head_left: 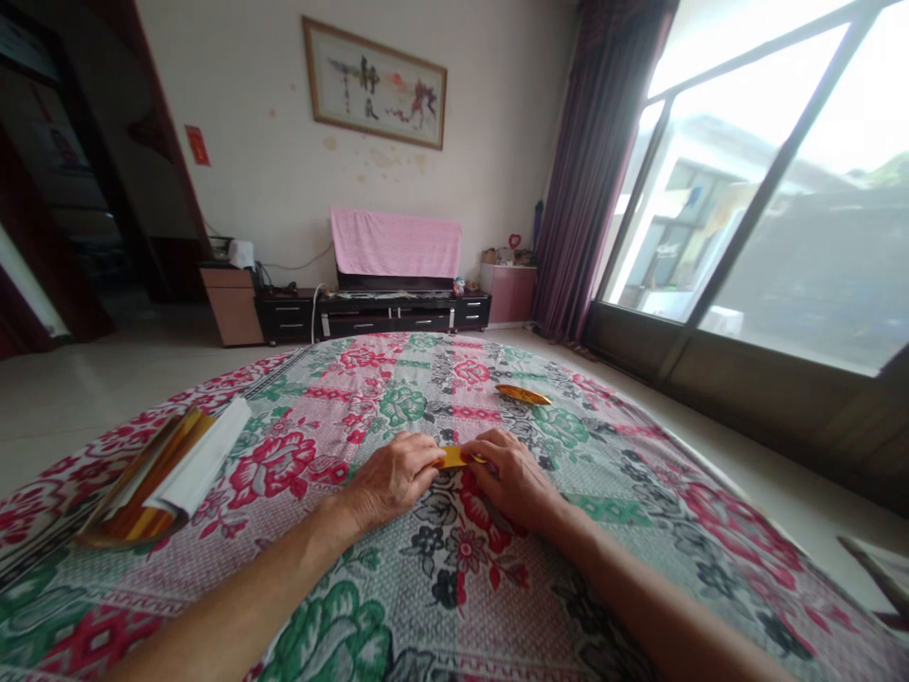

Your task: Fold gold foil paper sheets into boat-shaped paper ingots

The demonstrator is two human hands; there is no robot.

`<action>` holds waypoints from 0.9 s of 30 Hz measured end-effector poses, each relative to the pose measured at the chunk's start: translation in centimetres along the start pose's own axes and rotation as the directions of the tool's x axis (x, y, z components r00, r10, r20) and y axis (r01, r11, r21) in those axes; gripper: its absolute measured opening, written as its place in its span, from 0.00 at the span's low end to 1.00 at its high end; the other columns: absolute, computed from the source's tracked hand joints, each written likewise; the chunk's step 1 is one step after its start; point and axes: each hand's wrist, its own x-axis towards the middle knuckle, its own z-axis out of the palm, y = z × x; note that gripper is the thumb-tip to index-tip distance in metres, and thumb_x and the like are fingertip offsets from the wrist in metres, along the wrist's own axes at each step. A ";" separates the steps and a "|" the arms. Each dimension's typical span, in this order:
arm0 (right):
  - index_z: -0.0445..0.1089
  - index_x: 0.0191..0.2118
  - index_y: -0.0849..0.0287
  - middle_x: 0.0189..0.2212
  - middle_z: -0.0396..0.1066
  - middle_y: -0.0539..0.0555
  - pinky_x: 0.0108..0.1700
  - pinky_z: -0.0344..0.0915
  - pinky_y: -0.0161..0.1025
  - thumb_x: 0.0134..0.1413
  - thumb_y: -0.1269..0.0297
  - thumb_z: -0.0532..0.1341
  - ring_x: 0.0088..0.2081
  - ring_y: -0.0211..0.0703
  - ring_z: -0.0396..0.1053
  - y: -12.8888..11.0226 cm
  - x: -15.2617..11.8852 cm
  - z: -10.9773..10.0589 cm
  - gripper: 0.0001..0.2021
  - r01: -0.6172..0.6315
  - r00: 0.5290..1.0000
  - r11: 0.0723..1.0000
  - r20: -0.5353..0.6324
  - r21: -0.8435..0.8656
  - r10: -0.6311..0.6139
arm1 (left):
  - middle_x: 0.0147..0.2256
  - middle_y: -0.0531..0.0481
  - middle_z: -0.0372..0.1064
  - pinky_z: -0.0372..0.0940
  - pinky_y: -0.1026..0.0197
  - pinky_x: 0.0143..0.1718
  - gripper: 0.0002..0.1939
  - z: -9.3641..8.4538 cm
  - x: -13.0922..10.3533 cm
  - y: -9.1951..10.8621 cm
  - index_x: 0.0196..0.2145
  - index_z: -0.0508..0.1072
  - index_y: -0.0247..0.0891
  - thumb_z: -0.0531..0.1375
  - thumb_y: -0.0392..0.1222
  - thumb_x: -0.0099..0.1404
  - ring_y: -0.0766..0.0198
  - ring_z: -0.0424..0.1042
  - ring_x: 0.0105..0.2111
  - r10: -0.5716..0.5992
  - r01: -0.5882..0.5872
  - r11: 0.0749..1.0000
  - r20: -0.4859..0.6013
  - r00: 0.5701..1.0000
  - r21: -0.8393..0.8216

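Observation:
Near the middle of the flowered cloth, a small yellow-gold strip (453, 458) lies between my two hands. My left hand (398, 476) is closed on its left end, fingers pressed together. On the right end, my right hand (512, 478) is closed with its fingertips on the strip. Part of the strip is hidden under the fingers. Beyond my right hand lies a gold-brown folded piece (524, 394), pointed at both ends. To the left, an open holder (134, 535) contains gold-brown sheets (160, 474) and white sheets (203, 459).
The patterned cloth (333, 530) covers a rounded table. Past its far edge stand a low black cabinet (387, 317) and a screen draped with a pink cloth (396, 243). Windows (781, 208) and a purple curtain (586, 161) are on the right.

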 end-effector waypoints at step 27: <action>0.71 0.30 0.59 0.28 0.71 0.51 0.33 0.61 0.33 0.49 0.66 0.57 0.28 0.37 0.66 -1.1 1.1 0.0 0.06 -0.210 0.943 0.945 -0.204 0.251 0.263 | 0.39 0.49 0.71 0.66 0.62 0.43 0.11 -0.1 0.1 0.2 0.38 0.73 0.38 0.58 0.34 0.56 0.63 0.70 0.40 -0.307 0.251 0.942 -0.264 0.915 -0.223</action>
